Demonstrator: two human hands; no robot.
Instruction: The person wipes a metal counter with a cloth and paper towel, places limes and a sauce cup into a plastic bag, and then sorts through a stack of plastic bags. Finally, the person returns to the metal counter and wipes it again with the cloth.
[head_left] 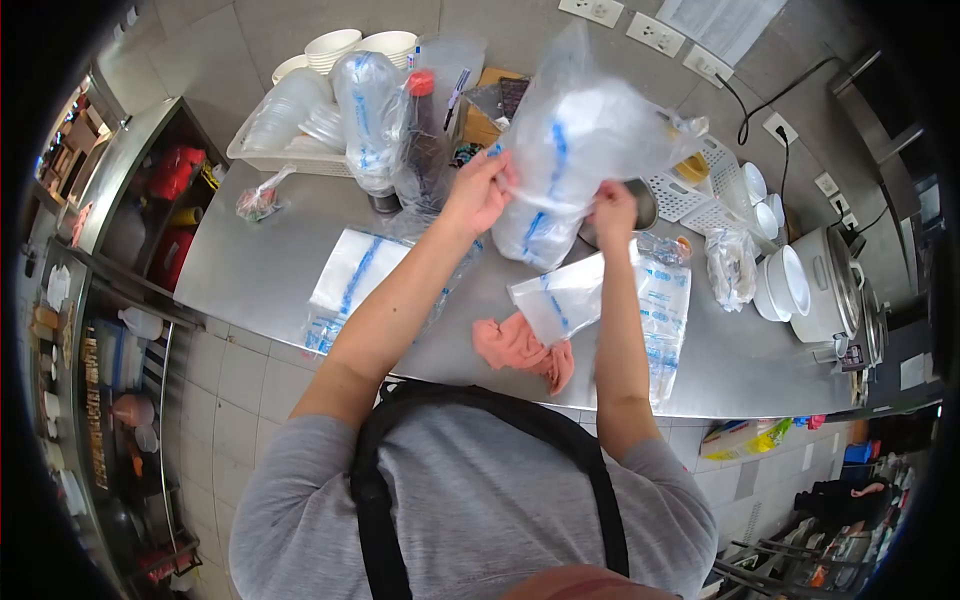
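Observation:
A large clear plastic bag (560,150) with blue print, bulging with white contents I cannot make out, is held up over the steel table (430,345). My left hand (480,190) is closed on the bag's left edge. Lower on its right side, my right hand (612,212) has its fingers closed on the plastic. Below my right forearm lie a flat blue-printed plastic bag (560,300) and a crumpled pink cloth (525,348). More flat printed bags (665,320) lie to the right, and another pack (355,275) lies beside my left forearm.
At the back left stand a white basket (290,162) of clear plastic containers, stacked bowls (335,48), and a red-capped bottle (422,120). Perforated white baskets (700,180), white bowls (785,285) and a large pot (825,285) line the right. Wall outlets with cords (745,110) are behind.

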